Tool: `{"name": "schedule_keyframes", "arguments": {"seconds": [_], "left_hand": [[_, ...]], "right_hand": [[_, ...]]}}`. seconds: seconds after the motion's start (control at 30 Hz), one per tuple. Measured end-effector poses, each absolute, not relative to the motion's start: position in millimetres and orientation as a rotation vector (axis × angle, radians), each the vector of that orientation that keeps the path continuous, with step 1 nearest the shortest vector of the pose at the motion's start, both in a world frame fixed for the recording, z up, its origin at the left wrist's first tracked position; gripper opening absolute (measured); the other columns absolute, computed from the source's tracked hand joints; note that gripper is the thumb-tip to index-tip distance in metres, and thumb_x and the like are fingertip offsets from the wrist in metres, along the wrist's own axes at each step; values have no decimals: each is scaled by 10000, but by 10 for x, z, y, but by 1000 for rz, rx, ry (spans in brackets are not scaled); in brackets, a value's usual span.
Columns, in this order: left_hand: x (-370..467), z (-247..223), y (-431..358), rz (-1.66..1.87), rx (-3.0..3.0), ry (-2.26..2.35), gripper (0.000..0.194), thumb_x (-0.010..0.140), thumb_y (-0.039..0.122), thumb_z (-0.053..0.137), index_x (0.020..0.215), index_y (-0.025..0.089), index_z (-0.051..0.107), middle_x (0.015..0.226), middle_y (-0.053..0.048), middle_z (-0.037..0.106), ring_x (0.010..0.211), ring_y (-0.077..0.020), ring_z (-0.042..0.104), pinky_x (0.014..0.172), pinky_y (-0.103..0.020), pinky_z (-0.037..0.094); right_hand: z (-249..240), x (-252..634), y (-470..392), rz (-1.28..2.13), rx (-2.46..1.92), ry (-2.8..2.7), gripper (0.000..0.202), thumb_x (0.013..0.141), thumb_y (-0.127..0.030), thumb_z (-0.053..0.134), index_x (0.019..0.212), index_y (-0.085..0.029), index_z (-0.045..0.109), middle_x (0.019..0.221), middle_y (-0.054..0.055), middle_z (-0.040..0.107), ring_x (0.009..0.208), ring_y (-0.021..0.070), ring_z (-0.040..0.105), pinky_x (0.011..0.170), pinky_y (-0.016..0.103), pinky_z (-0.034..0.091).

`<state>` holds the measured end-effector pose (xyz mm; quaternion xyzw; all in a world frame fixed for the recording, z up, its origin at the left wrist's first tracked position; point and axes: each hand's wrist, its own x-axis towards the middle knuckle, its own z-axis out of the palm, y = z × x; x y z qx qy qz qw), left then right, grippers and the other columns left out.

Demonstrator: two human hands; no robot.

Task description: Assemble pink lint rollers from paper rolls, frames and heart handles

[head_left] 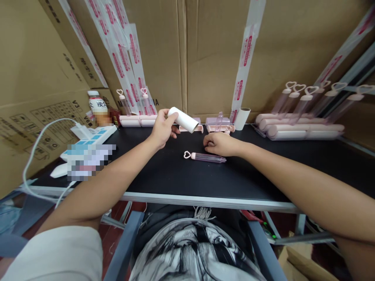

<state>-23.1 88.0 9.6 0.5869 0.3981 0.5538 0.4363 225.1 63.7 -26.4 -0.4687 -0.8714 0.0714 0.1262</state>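
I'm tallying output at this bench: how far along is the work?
Looks done: long pink rolls stacked at right. In hand: the left hand holds a white paper roll aloft; the right hand rests beside a clear heart-topped tube. Left: heart-topped tubes leaning behind.

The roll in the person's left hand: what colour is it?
White; the roll, held in the left hand, shows best in the head view.

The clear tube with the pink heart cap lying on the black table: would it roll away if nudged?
Probably a little: the tube is round and lies on its side on the smooth table. Its flat heart cap may stop it. It looks thin and hollow, so likely light.
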Motion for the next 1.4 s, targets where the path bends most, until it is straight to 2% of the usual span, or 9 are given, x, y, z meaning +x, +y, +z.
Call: {"name": "schedule_keyframes", "arguments": {"seconds": [0.07,0.17,0.27,0.4,0.57,0.73,1.0,1.3,1.4], "left_hand": [[-230,95,882,1381,1462,990,288,940,370,619,1091,234,414,818,56,623,449,-80,606,335,-172,417],[-226,91,884,1376,1467,994,266,961,339,608,1112,227,420,821,54,619,452,-82,609,328,-175,419],[-201,66,877,1366,1490,996,265,984,305,598,1170,213,434,833,52,610,460,-74,608,337,-171,430],[-111,-27,827,1337,1568,972,358,994,274,608,1307,194,452,908,22,621,508,-66,628,362,-163,448],[36,-130,708,1281,1649,872,515,980,345,657,1420,199,432,1004,-20,639,585,-82,677,418,-167,511],[95,-133,645,1292,1642,785,601,941,401,722,1417,214,406,1139,-68,649,694,-126,743,486,-200,587],[78,-162,667,1266,1692,770,601,923,450,746,1367,215,414,1187,-83,652,753,-131,747,503,-185,594],[79,-133,626,1212,1655,746,539,913,368,734,1315,213,411,1208,-87,658,715,-133,755,483,-202,585],[52,-100,627,1181,1686,787,474,890,313,727,1247,200,435,1128,-67,671,728,-148,752,460,-204,573]], "right_hand": [[-279,2255,645,235,-1400,-2494,56,878,-211,680,837,-185,710,835,55,739,763,201,664,719,299,456],[-297,2218,635,431,-1392,-2275,241,970,-340,638,776,-205,595,723,36,667,677,187,633,647,297,467],[-286,2143,595,979,-1302,-1780,408,1050,-607,470,889,-234,502,641,-10,575,553,183,624,514,293,512],[-224,2051,531,1384,-1115,-1316,621,982,-837,287,992,-244,472,622,-19,568,488,196,639,447,333,576],[-154,1959,489,1410,-1072,-1178,676,993,-813,222,940,-216,536,622,6,576,454,171,616,410,310,577],[-124,1869,467,1423,-1043,-1102,715,1003,-801,214,931,-198,591,623,11,578,439,152,605,382,288,570],[-103,1858,454,1376,-1058,-1064,698,990,-820,259,892,-206,577,607,13,576,380,135,543,283,253,460],[-76,1856,418,1337,-1091,-1078,755,934,-892,249,904,-211,576,593,-2,557,365,128,500,268,249,405],[-70,1868,415,1307,-1105,-1086,754,933,-895,245,906,-214,567,581,-8,546,364,131,490,271,249,394]]}}
